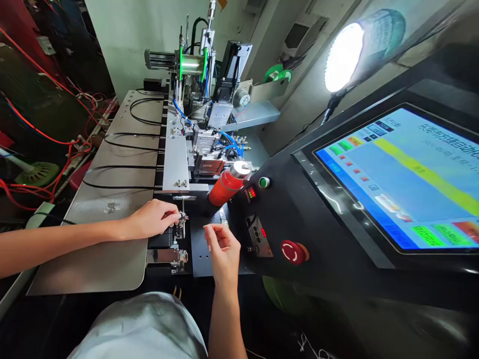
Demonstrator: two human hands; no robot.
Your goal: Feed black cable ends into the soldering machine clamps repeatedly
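My left hand (153, 218) reaches in over the metal plate, its thumb and index finger pinched at a small metal fixture (181, 225). Whatever lies between those fingertips is too small to make out. To the right, above a dark flat surface (200, 252), my right hand (224, 249) is raised with thumb and forefinger together and the other fingers curled. Anything in that pinch cannot be made out. A red bottle (225, 188) with a silver cap stands tilted in view just beyond my right hand. Below the fixture sits a metal cylinder part (166, 256).
Black cables lie across the wide metal plate (123, 154) at left. Behind stands a machine with a green-flanged wire spool (193, 65). At right are a red emergency-stop button (294, 252), a touchscreen (407, 179) and a bright lamp (344, 57).
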